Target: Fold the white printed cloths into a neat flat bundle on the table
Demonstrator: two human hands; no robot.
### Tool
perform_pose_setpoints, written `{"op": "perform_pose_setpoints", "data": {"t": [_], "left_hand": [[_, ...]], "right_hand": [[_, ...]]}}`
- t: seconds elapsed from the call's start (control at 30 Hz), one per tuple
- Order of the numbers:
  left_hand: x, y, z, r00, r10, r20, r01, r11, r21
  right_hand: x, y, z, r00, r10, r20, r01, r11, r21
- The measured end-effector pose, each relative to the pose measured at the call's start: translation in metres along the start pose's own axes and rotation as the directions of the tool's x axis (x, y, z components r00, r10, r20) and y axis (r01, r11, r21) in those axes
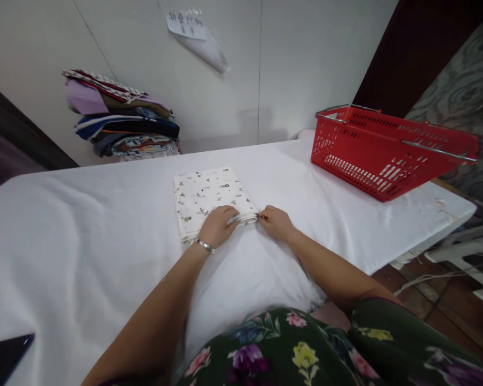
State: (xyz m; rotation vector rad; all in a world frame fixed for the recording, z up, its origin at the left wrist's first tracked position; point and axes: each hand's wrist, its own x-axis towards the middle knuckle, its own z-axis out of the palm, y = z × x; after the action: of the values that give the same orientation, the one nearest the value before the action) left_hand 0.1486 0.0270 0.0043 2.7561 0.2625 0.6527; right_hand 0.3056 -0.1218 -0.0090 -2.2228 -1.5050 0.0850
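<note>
A folded cream cloth with small printed motifs lies on the white-covered table in front of me. My left hand, with a silver bracelet on the wrist, rests on the cloth's near edge with fingers curled around the folded layers. My right hand pinches the cloth's near right corner. Both hands sit at the front edge of the cloth, a short gap between them.
A red plastic shopping basket with metal handles sits at the table's right end. A stack of folded fabrics stands at the back left against the wall. A dark flat object lies at the near left. White plastic furniture stands right of the table.
</note>
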Motion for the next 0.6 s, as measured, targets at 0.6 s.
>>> {"op": "perform_pose_setpoints", "data": {"t": [0.6], "left_hand": [[0.000, -0.003, -0.004, 1.000, -0.020, -0.016, 0.020, 1.000, -0.016]], "right_hand": [[0.004, -0.003, 0.011, 0.993, 0.071, -0.094, -0.075, 0.997, -0.033]]}}
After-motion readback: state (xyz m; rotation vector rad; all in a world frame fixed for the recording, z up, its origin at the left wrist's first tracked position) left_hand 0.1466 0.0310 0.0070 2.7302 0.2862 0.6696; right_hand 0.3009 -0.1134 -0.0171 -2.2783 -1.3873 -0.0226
